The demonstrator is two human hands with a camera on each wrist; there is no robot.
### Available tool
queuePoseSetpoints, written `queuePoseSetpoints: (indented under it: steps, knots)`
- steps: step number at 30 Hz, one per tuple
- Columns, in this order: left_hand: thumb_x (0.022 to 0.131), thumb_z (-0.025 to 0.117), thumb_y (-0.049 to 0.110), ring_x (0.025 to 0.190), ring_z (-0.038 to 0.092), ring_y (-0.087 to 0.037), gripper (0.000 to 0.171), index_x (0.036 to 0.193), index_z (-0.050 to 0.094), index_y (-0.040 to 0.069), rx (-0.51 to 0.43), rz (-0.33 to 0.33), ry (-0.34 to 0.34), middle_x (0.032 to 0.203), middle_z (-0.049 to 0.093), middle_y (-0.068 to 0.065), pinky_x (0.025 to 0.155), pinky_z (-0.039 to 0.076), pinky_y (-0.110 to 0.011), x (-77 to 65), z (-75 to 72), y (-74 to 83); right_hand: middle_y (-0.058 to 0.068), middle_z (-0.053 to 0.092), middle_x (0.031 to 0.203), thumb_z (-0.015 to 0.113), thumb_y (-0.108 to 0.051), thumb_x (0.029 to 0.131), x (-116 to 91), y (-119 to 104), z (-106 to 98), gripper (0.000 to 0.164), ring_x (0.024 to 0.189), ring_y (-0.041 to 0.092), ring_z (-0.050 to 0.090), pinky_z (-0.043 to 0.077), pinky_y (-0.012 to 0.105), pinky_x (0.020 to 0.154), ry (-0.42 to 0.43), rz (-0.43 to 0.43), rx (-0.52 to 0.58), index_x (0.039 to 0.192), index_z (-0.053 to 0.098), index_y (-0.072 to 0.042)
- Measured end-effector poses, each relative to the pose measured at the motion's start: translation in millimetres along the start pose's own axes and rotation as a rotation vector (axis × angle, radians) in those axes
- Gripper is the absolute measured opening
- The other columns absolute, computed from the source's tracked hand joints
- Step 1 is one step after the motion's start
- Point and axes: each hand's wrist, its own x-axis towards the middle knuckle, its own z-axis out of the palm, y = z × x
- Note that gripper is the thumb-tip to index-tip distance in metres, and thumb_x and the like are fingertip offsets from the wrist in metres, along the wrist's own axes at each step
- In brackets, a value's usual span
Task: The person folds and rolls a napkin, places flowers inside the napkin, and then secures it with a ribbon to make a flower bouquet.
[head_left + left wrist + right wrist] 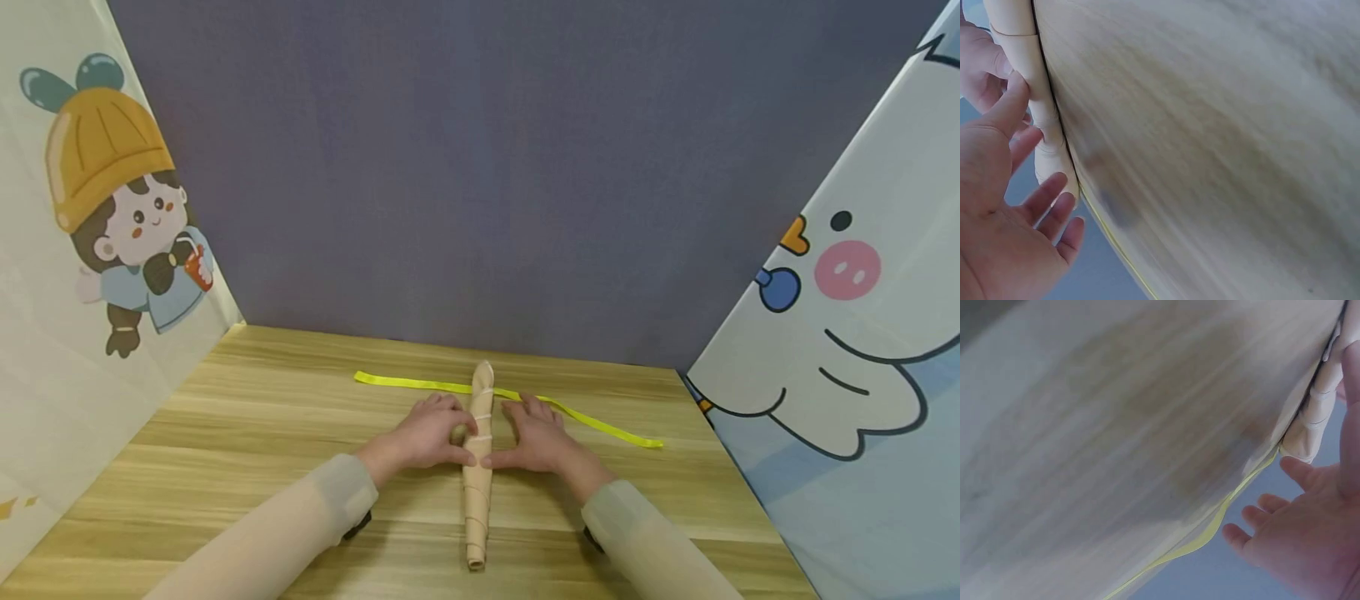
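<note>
A beige roll of cloth-like material [477,492], wound in overlapping layers, lies lengthwise on the wooden table. Its far end crosses over a flat yellow ribbon [405,382] stretched out sideways. My left hand [431,433] is at the roll's left side, thumb and index fingertips against it and the other fingers loosely bent, as the left wrist view also shows. On the opposite side is my right hand [538,437], its thumb tip at the roll's edge and its fingers spread loosely near the ribbon. Neither hand is wrapped around the roll.
The wood-grain table [300,400] ends at a dark grey-blue cloth wall [480,183]. Printed cartoon panels rise on the left [45,400] and right [900,333]. Both forearms wear pale sleeves [285,525].
</note>
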Motion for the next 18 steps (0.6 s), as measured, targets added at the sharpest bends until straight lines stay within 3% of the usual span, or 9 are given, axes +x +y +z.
queuePoseSetpoints:
  steps: [4,7,9,12,18]
  knots:
    - [0.091,0.089,0.051,0.145,0.049,-0.04,0.075,0.148,0.061,0.013,-0.033,-0.052,-0.007,0.152,0.059,-0.018,0.124,0.036,-0.063,1.4,0.0,-1.0,0.027,0.017,0.181,0.08,-0.083,0.081,2.3,0.8,-1.9,0.126,0.165,0.054,0.021,0.016,0.075,0.13,-0.015,0.009,-0.043,0.173,0.033,-0.01]
    - [0.087,0.09,0.057,0.164,0.029,-0.049,0.108,0.166,0.04,0.004,-0.038,-0.112,-0.023,0.172,0.037,-0.029,0.133,0.022,-0.066,3.7,-1.0,-2.7,0.027,0.015,0.181,0.079,-0.085,0.08,4.8,3.0,-2.2,0.132,0.166,0.053,0.019,0.017,0.074,0.13,-0.028,0.016,-0.071,0.175,0.026,-0.01]
    - [0.084,0.09,0.064,0.167,0.017,-0.052,0.123,0.172,0.028,0.003,-0.022,-0.153,-0.045,0.178,0.022,-0.032,0.135,0.015,-0.066,6.1,-2.0,-5.2,0.027,0.014,0.181,0.078,-0.085,0.079,6.4,4.6,-2.4,0.134,0.167,0.052,0.018,0.018,0.074,0.13,-0.038,0.019,-0.082,0.176,0.023,-0.011]
    - [0.082,0.086,0.073,0.168,0.006,-0.054,0.134,0.176,0.018,0.006,-0.003,-0.21,-0.095,0.181,0.01,-0.03,0.137,0.009,-0.065,8.3,-3.4,-9.8,0.026,0.012,0.182,0.076,-0.088,0.079,9.0,7.2,-1.7,0.136,0.168,0.051,0.015,0.017,0.074,0.131,-0.059,0.029,-0.099,0.177,0.021,-0.012]
    - [0.082,0.08,0.082,0.17,0.001,-0.049,0.137,0.177,0.014,0.009,0.004,-0.273,-0.157,0.183,0.006,-0.025,0.136,0.004,-0.066,9.3,-5.2,-16.2,0.022,0.009,0.184,0.071,-0.094,0.078,13.9,9.7,-0.3,0.137,0.17,0.047,0.011,0.013,0.073,0.132,-0.085,0.051,-0.122,0.177,0.018,-0.016]
